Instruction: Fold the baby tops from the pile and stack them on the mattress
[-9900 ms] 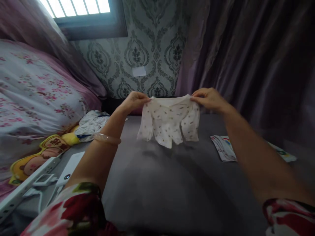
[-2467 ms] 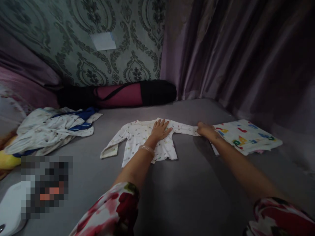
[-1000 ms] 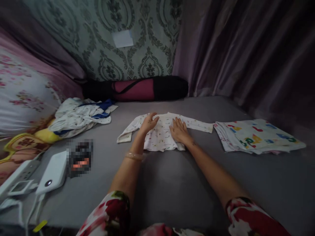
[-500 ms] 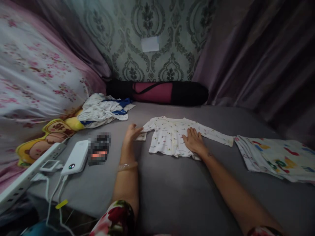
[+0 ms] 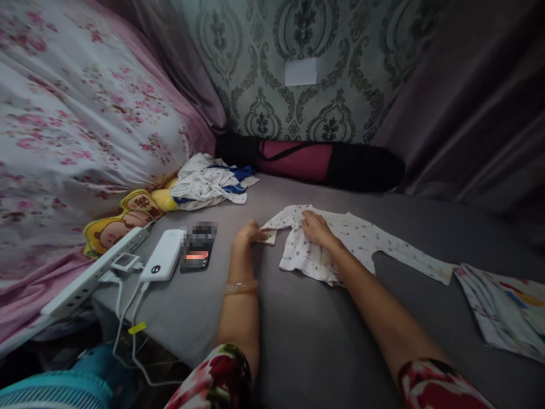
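A small white long-sleeved shirt (image 5: 353,230) with a tiny scattered print lies spread on the grey bed sheet, one sleeve stretched out to the right. My left hand (image 5: 249,234) is at the cuff of the left-side sleeve, its fingers closed on the fabric. The fingertips are partly hidden there. On the shirt's upper left part, near where that sleeve joins the body, rests my right hand (image 5: 317,228), palm down with its fingers laid on the cloth.
Folded printed clothes (image 5: 506,309) lie at the right. A rumpled clothes pile (image 5: 208,182) sits back left, before a black and maroon roll bag (image 5: 298,161). Left are a phone (image 5: 198,250), a white power bank (image 5: 164,255), a power strip (image 5: 96,272), cables and a teal fan (image 5: 63,380).
My right hand has slid left across the shirt from its right side to near the left sleeve. My left hand has closed on the left cuff. The view has turned left.
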The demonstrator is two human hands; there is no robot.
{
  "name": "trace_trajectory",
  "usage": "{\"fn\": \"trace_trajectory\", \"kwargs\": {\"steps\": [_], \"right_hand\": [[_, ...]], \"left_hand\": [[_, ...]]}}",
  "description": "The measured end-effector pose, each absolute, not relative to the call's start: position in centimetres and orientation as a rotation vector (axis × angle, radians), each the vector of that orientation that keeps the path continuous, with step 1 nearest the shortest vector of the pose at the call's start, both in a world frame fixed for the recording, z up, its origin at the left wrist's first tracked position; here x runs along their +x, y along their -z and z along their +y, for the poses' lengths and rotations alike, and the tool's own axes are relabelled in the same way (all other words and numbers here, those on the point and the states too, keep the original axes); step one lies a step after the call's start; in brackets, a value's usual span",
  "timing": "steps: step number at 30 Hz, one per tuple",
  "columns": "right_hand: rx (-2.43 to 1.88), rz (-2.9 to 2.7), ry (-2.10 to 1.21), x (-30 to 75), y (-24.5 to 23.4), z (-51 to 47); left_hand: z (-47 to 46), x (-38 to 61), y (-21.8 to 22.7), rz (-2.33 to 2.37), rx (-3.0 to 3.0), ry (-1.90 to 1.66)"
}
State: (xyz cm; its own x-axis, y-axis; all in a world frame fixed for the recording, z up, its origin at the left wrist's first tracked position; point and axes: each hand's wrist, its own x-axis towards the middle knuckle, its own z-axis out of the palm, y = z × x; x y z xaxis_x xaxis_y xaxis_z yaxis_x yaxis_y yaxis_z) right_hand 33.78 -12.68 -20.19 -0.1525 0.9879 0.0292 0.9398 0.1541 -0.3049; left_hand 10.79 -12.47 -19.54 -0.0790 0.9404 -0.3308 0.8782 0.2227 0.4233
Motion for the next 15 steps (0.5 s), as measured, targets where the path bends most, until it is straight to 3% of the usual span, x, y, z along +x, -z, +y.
{"fn": "trace_trajectory", "kwargs": {"steps": [8,15], "right_hand": [[-1.839,-2.104,-0.358,30.7,22.8,-9.3],[-1.840,-2.085,-0.208,30.6,24.9,-9.9]], "left_hand": [[-12.2,11.0,19.8,1.916,1.673,-0.226],[-12.4,12.2,18.6,2.289,1.925,-1.031]]}}
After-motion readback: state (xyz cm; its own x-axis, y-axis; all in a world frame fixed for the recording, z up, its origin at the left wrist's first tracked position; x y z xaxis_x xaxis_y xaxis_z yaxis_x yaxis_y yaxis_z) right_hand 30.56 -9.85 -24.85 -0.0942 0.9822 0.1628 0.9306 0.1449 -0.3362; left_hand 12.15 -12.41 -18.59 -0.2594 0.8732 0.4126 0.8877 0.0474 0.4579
